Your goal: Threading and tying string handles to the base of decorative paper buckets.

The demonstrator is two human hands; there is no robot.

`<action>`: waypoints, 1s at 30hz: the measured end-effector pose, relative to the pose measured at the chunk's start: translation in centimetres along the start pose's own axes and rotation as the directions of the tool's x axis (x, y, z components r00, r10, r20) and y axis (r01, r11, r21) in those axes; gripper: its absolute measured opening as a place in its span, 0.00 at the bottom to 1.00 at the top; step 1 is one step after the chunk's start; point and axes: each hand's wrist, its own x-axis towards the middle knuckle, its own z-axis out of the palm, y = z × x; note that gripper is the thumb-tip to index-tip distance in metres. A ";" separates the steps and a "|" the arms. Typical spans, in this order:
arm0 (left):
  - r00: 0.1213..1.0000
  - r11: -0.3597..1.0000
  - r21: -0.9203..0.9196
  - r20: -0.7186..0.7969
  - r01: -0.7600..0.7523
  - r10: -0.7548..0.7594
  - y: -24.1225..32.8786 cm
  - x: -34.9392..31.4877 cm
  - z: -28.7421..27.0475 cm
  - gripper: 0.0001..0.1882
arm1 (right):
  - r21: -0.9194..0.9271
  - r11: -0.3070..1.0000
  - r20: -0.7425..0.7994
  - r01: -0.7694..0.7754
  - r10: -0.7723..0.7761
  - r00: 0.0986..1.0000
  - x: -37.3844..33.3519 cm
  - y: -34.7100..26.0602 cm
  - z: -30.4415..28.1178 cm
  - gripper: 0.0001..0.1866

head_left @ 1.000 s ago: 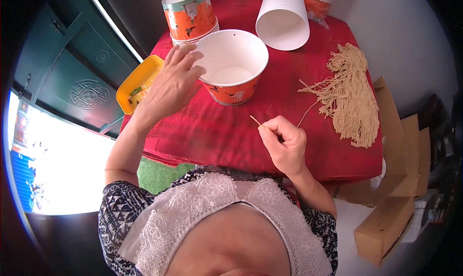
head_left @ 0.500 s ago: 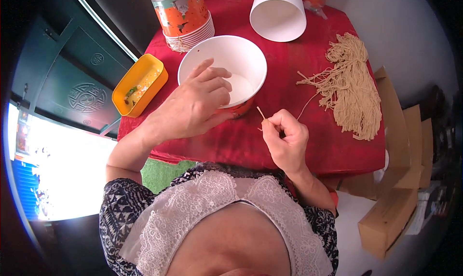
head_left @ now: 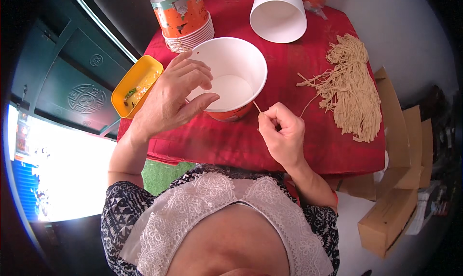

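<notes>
A large paper tub (head_left: 236, 90), white inside and orange outside, stands upright with its mouth facing me. My left hand (head_left: 181, 90) is open over the tub's left rim, fingers apart and thumb stretched out. To the right of the tub, my right hand (head_left: 282, 131) pinches a thin beige string (head_left: 257, 106), whose short end sticks up beside the rim. A strand of it runs from behind my fingers toward a thick bundle of beige strings (head_left: 354, 88) on the right of the table.
On the left sits a yellow tray (head_left: 137, 85) with small scraps in it. Stacked orange tubs (head_left: 181, 20) stand upside down behind, and a stack of white tubs (head_left: 279, 18) lies tipped toward me. Cardboard boxes (head_left: 388, 223) are beside the red-covered table (head_left: 328, 153).
My left hand has moved left, out from over the tub's middle, with its thumb spreading. My right hand has shifted slightly left and up, bringing the string end near the rim.
</notes>
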 end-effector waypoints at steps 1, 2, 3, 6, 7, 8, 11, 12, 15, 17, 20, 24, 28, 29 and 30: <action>1.000 1.000 -0.001 0.000 0.001 -0.001 -0.1 0.0 0.0 0.12 | -0.016 1.000 0.001 0.003 -0.003 1.000 0.1 0.0 0.0 0.09; 1.000 1.000 0.001 0.003 0.001 -0.001 -0.2 -0.1 0.0 0.11 | -0.031 0.999 0.002 0.005 -0.005 1.000 0.1 0.0 0.0 0.09; 1.000 1.000 0.003 0.004 0.001 -0.001 -0.2 -0.1 0.1 0.11 | -0.032 0.999 0.002 0.006 -0.006 1.000 0.1 0.1 0.0 0.09; 1.000 1.000 0.003 0.009 0.000 0.000 -0.1 0.0 0.2 0.11 | 0.005 1.000 0.005 0.008 -0.008 1.000 0.2 0.4 0.2 0.10; 1.000 1.000 0.002 0.008 0.000 0.000 -0.1 0.0 0.3 0.11 | 0.004 1.000 0.009 0.005 -0.005 1.000 0.3 0.3 0.2 0.10; 1.000 1.000 -0.011 0.022 0.015 -0.014 -0.1 0.0 0.3 0.10 | 0.003 1.000 0.014 0.003 -0.003 1.000 0.4 0.3 0.2 0.10; 0.999 0.999 -0.033 0.041 0.018 -0.017 0.0 0.2 0.4 0.09 | -0.039 0.999 0.029 0.025 -0.024 0.999 0.6 0.2 0.1 0.08; 0.999 0.999 -0.038 0.046 0.010 -0.008 0.2 0.3 0.4 0.08 | -0.039 0.999 0.031 0.026 -0.024 0.999 0.6 0.2 0.1 0.08; 0.995 0.999 -0.042 0.100 0.010 -0.006 0.4 0.7 0.3 0.07 | -0.063 0.997 0.030 0.046 -0.045 0.999 0.9 0.2 0.1 0.08; 0.992 0.999 -0.031 0.126 0.017 -0.013 0.6 1.1 0.4 0.09 | -0.057 0.997 0.038 0.053 -0.051 0.998 1.1 0.0 0.2 0.08; 0.985 0.998 -0.067 0.170 0.010 0.001 0.7 1.9 0.9 0.13 | -0.070 0.995 0.039 0.068 -0.065 0.997 1.6 0.1 0.4 0.07; 0.960 0.986 -0.165 0.278 0.015 0.032 0.3 3.0 1.4 0.17 | -0.084 0.995 0.059 0.060 -0.056 0.997 2.0 -0.1 0.5 0.06; 0.934 0.990 -0.131 0.348 -0.042 0.086 0.0 3.8 2.3 0.17 | -0.077 0.995 0.063 0.056 -0.051 0.997 2.4 -0.4 0.7 0.04; 0.936 0.989 -0.132 0.334 -0.073 0.114 -0.2 4.0 2.6 0.17 | -0.069 0.996 0.065 0.049 -0.044 0.997 2.5 -0.5 0.7 0.04; 0.937 0.986 -0.133 0.320 -0.104 0.142 -0.3 4.1 2.9 0.17 | -0.071 0.996 0.064 0.051 -0.046 0.997 2.5 -0.5 0.8 0.04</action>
